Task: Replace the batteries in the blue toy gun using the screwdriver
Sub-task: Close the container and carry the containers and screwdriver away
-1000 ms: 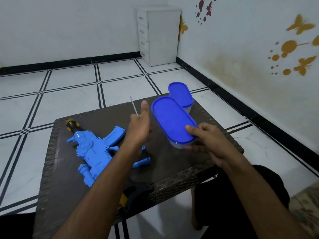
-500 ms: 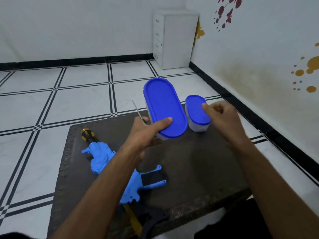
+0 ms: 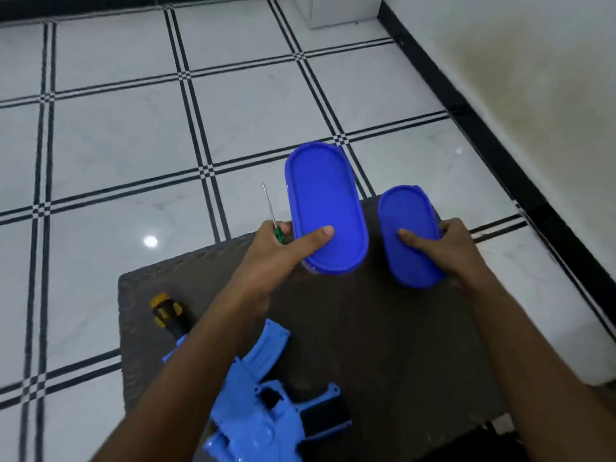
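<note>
left hand: my left hand [image 3: 266,251] grips the large oval blue-lidded plastic container [image 3: 326,208], thumb on its smooth lid, plus a thin green-handled screwdriver [image 3: 271,215].
right hand: my right hand [image 3: 446,248] grasps the smaller blue-lidded container [image 3: 410,235].
gun: blue plastic toy gun [image 3: 260,401] lies on the dark woven desk [image 3: 400,345], near edge.

The left forearm [image 3: 186,355] hides part of the blue toy gun [image 3: 263,415], cut off below

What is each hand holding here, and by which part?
Left hand: larger container at its near end, thumb on lid, plus screwdriver by its green handle. Right hand: smaller container by its right side.
</note>
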The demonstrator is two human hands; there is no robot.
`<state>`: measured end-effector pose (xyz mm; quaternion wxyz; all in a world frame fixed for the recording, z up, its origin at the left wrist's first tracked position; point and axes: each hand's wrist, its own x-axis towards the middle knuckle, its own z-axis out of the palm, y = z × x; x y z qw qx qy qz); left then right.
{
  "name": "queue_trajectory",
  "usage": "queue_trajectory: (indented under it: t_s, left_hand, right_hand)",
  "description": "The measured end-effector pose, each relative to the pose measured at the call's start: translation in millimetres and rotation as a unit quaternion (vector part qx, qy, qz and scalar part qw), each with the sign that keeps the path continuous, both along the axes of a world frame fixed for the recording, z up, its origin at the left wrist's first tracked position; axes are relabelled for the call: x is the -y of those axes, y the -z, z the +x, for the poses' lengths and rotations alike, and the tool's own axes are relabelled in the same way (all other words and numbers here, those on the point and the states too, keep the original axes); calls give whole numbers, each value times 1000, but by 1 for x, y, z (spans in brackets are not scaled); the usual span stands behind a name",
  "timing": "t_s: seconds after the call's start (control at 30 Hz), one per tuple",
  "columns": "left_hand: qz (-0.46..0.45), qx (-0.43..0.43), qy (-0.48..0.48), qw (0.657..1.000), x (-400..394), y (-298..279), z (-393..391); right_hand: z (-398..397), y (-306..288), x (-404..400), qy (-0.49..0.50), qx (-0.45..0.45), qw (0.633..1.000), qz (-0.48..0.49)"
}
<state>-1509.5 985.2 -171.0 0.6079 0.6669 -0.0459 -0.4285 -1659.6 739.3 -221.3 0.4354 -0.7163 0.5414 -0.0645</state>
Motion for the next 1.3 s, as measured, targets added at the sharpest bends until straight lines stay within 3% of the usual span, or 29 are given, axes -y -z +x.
queue_trajectory:
  t_s: [0.23, 0.33, 0.5, 0.7, 1.03, 1.3]
  left_hand:
    - [68, -29, 1, 997, -69, -52, 15]
    - [97, -32, 4, 995, -106, -103, 22]
    - [91, -73, 43, 992, -173, -206, 34]
    - [121, -24, 88, 988, -231, -314, 64]
    - [72, 44, 65, 994, -260, -382, 77]
    - [2, 30, 80, 996, -311, -400, 136]
  right_hand:
    - [-5, -54, -71, 36, 31, 997, 55]
    - [-6, -120, -121, 57, 81, 987, 123]
    - [-10, -255, -197, 131, 160, 967, 150]
    - [8, -368, -255, 184, 270, 934, 146]
    - [29, -433, -295, 143, 292, 938, 124]
    - [68, -461, -371, 156, 307, 934, 92]
